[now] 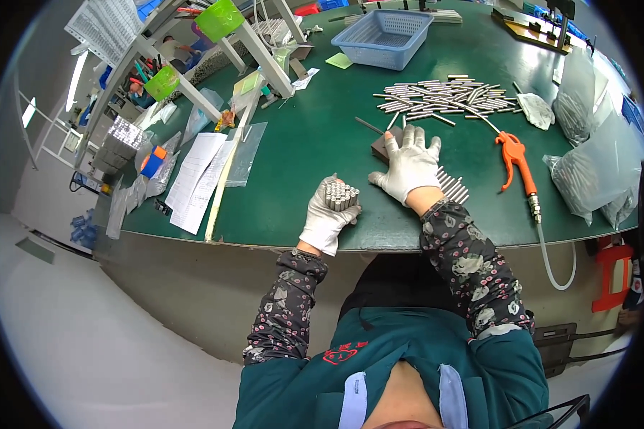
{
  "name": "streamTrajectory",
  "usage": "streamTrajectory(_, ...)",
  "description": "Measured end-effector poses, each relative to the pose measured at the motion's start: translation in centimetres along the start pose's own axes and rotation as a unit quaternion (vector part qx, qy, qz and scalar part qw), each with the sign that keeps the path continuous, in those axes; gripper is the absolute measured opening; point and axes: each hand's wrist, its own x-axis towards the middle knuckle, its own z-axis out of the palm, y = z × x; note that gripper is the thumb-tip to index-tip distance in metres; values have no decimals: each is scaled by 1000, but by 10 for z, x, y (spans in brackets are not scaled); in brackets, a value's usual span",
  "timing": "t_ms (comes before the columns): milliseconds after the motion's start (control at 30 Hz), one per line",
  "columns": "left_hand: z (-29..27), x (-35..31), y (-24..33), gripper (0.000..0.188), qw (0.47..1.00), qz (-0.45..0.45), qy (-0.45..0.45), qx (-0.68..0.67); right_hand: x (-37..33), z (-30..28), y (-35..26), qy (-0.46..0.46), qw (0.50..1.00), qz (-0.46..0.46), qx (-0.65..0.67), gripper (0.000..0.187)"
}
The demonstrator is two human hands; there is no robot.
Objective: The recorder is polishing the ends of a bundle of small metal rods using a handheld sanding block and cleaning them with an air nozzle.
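My left hand (326,220), in a white glove, is closed around a bundle of short metal rods (342,196) whose round ends face up. Fingers spread, my right hand (412,166) in a matching glove lies over a dark brown block (379,149), most of which it hides. Beside that palm a row of metal rods (452,186) sticks out on the green table. Farther off lies a loose pile of similar rods (447,99). One thin rod (369,125) sits apart, just beyond the block.
An orange air blow gun (516,163) with a hose rests at right, near plastic bags of rods (595,175). A blue basket (385,39) stands at the back. Paper sheets (199,171) and a white shelf frame (265,61) are on the left. A crumpled white cloth (536,111) lies beside the pile.
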Motion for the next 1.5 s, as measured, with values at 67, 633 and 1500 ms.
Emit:
streamTrajectory(67, -2, -1, -2, 49, 1000, 5, -6, -4, 7, 5, 5, -20, 1000, -7, 9, 64)
streamTrajectory(633, -2, -1, 0, 58, 998, -41, -16, 50, -29, -43, 19, 95, 957, -114, 248, 39)
streamTrajectory(1500, 0, -1, 8, 56, 999, -33, -11, -17, -36, -26, -2, 88, 918, -214, 323, 37)
